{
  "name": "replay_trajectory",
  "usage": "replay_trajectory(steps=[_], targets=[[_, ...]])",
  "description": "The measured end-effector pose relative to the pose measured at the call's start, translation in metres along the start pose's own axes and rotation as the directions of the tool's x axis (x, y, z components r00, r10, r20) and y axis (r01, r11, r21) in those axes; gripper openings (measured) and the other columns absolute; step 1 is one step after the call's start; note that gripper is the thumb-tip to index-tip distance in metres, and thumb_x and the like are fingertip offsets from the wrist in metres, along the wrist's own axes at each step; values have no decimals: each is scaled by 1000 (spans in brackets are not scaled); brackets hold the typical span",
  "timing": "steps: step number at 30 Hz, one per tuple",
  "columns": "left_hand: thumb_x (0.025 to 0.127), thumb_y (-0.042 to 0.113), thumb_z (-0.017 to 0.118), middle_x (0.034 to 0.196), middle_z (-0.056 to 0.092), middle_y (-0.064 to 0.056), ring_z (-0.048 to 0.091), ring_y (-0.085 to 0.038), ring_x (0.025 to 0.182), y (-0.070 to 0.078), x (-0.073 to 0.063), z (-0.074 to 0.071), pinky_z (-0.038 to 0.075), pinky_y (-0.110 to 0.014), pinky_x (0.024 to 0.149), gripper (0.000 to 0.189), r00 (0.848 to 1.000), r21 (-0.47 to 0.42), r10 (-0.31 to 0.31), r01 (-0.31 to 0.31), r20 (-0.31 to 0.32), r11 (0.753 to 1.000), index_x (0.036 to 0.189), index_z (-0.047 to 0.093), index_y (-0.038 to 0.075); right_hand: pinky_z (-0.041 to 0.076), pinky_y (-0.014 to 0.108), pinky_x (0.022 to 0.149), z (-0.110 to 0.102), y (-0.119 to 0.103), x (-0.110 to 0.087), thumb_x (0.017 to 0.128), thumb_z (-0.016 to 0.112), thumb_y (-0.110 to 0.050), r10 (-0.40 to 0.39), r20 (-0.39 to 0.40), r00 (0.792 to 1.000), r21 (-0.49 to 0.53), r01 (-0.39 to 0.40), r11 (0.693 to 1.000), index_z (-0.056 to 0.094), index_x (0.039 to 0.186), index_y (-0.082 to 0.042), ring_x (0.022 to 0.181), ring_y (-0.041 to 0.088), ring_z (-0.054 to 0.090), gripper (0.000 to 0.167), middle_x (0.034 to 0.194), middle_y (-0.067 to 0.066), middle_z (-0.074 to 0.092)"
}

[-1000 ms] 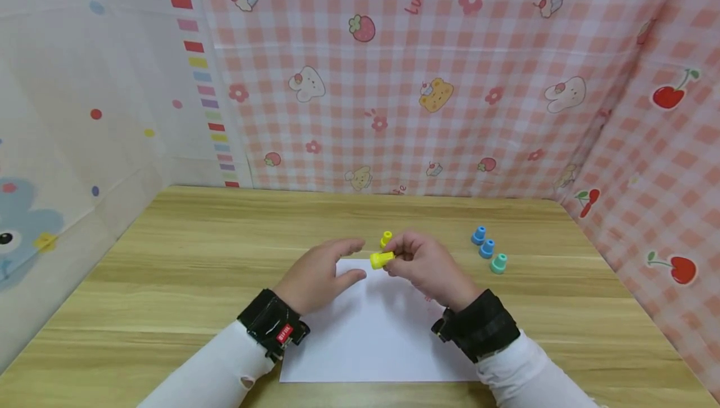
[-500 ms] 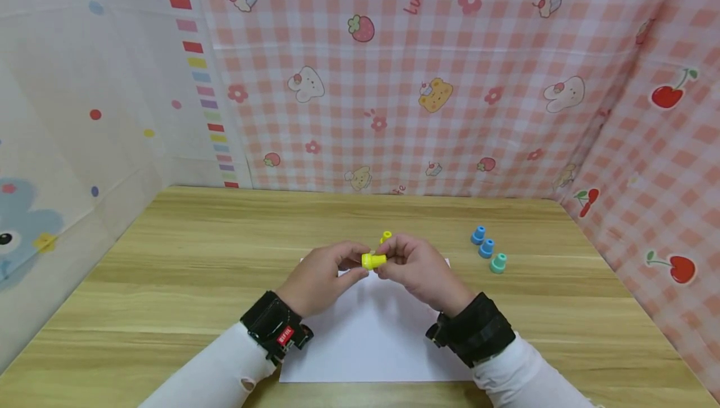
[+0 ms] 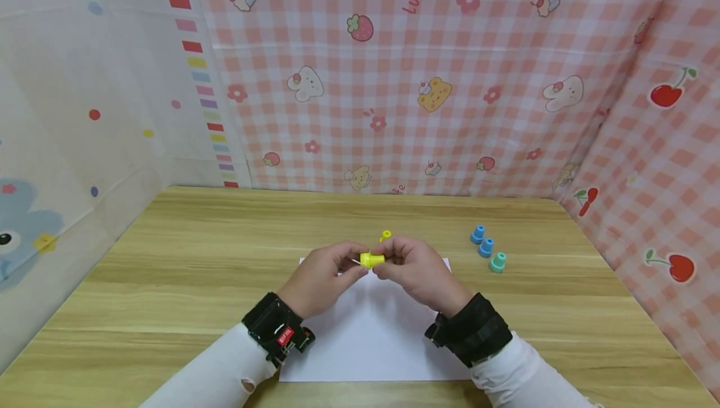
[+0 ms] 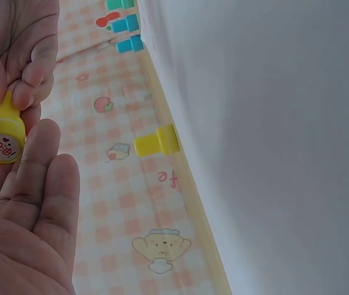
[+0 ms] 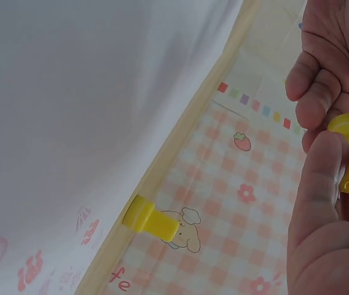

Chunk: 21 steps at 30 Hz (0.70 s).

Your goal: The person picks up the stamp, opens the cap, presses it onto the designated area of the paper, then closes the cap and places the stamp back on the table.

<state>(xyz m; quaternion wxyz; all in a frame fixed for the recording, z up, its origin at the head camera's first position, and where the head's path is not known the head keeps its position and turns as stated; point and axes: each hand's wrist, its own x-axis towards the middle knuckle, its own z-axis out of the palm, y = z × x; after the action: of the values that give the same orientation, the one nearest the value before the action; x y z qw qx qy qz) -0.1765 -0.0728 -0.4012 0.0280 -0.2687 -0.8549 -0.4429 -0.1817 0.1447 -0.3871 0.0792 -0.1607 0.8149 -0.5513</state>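
Over the far part of a white paper sheet point(image 3: 377, 345), both hands meet at a small yellow stamp point(image 3: 372, 260), held on its side. My right hand point(image 3: 423, 273) pinches its narrow handle between thumb and fingertips. At the wide end, my left hand point(image 3: 319, 278) holds it by thumb and fingers. In the left wrist view, the round end of the yellow stamp point(image 4: 5, 149) shows red markings. Another yellow stamp point(image 3: 385, 235) stands just behind the hands, partly hidden in the head view.
Two blue stamps point(image 3: 477, 233) and a green stamp point(image 3: 497, 262) stand to the right on the wooden table point(image 3: 562, 314). Faint pink and red prints point(image 5: 30, 270) mark the paper. Patterned cloth point(image 3: 394, 127) hangs behind the table's back edge.
My right hand has carried the yellow stamp slightly left and turned it level. My left hand, apart from it a second ago, now grips its wide end.
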Motion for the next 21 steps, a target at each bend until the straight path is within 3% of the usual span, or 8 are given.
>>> replay_trajectory(steps=[9,21], targets=[[100,13,74,111,78,1,70,-7,93,0,0,0,59,-22,81,21,1000,-35,-16,15,-23,999,120,71,13,62,28,85,3,-2,0,95,76,-4,12,-10,1000,-48,-13,999,75,113,-5,88,17,69,18,101,8,75],[100,15,73,117,77,0,70,-9,97,-2,0,-1,61,-23,83,20,999,-30,-41,41,-9,999,120,71,13,63,33,91,2,-2,1,95,76,-4,37,-1,999,-99,-37,994,76,114,-8,92,16,70,19,109,7,75]])
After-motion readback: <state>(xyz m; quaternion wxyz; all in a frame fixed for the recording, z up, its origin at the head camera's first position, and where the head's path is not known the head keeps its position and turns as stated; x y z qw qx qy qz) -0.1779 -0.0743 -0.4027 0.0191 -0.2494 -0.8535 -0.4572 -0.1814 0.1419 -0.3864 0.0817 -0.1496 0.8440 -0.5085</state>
